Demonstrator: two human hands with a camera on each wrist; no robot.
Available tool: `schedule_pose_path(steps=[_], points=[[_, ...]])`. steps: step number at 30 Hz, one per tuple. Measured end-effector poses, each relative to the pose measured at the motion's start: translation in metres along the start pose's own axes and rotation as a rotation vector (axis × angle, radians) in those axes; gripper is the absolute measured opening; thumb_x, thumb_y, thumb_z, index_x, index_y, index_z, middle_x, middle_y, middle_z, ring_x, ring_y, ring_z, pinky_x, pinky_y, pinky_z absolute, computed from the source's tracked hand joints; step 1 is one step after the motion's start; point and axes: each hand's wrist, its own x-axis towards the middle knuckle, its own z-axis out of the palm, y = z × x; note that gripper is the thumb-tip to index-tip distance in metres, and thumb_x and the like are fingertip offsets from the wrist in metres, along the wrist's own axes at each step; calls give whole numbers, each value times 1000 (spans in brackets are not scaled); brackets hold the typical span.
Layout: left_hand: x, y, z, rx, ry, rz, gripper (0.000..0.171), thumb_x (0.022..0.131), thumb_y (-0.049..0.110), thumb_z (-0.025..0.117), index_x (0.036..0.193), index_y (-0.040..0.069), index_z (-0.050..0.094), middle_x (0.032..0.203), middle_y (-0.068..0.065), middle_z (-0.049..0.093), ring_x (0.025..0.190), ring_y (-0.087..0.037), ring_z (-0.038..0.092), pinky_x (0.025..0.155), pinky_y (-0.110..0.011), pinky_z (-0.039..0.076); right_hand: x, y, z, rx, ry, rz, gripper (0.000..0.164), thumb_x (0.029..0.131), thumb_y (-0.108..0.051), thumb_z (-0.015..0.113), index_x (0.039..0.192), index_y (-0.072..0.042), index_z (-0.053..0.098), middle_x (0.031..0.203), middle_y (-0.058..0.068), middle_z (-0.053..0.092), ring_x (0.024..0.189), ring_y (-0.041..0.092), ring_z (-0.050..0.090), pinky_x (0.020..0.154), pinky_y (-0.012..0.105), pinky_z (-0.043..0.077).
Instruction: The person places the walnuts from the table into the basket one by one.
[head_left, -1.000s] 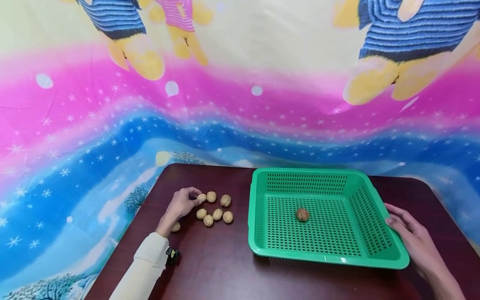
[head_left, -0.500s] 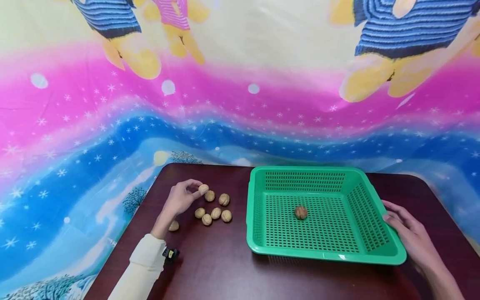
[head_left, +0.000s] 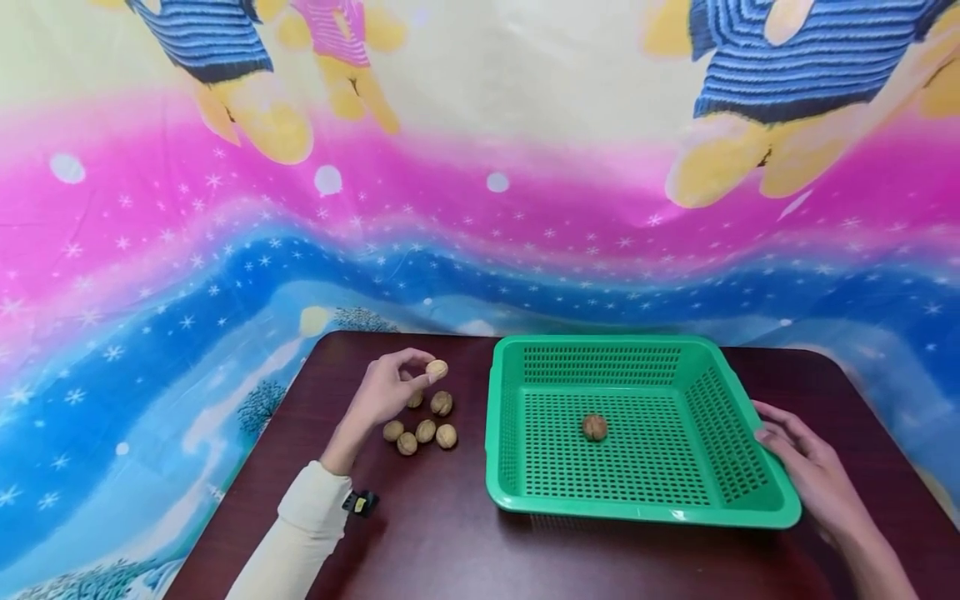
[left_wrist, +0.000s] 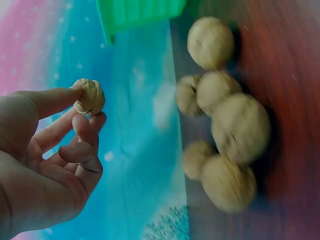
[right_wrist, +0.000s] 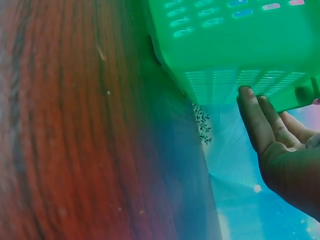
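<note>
My left hand [head_left: 390, 385] pinches a walnut [head_left: 437, 368] between thumb and fingertips, raised above the table. In the left wrist view that walnut [left_wrist: 90, 97] sits at the fingertips. Several more walnuts [head_left: 425, 431] lie in a loose group on the table below and beside the hand, one partly hidden behind its fingers. A green perforated plastic basket [head_left: 600, 510] stands to the right, with a single browner walnut [head_left: 595, 427] on its floor. At the basket's right side, my right hand [head_left: 813, 475] holds the rim, fingers against the outer wall [right_wrist: 257, 117].
The dark reddish-brown table [head_left: 442, 542] has rounded far corners. Behind it hangs a colourful cloth backdrop [head_left: 480, 242] with cartoon figures and snowflakes. A small black device [head_left: 362, 502] is worn at the left wrist, by the cream sleeve [head_left: 300, 525].
My left hand has lifted a walnut off the table and carried it a little to the right, toward the basket. The right hand stays at the basket's rim.
</note>
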Motion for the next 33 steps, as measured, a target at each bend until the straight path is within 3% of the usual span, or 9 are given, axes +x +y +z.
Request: schedule_pose_path(steps=[5,10,18,26,33], points=[[5,24,10,-15,-29,37,28,101,24,78,129,20,76,103,-8,79,70,-19,65,59,-34,50,0,-1,0,-33,-2,10,53,117,-26,48,168,-28,35,119,-42,63,89,6,78,65,37,63],[12,50,28,-3,-33,77,27,98,27,81,125,22,78,113,-1,78,76,-14,68,63,-32,52,-1,-2,-1,-61,-16,25,54,117,-30,47,169,-27,33,120,-43,61,93,5,77,68,37,63],[24,84,61,-9,-152,198,28,102,31,77,129,22,77,121,1,77,68,-10,60,61,-27,47,-2,-1,-2,-61,-16,31,55,117,-32,47,170,-25,32,119,-42,62,95,5,77,70,39,64],[30,102,87,-3,-230,303,24,104,26,75,127,19,77,120,-2,77,54,-8,50,55,-24,41,1,-2,-5,-9,-62,0,53,117,-28,46,169,-24,34,123,-37,66,96,9,79,70,39,64],[33,106,108,17,-271,316,23,103,27,75,126,20,77,120,0,78,56,-5,52,56,-23,42,-1,-1,-8,-29,-75,13,53,118,-28,45,169,-22,32,122,-37,66,98,8,78,72,38,64]])
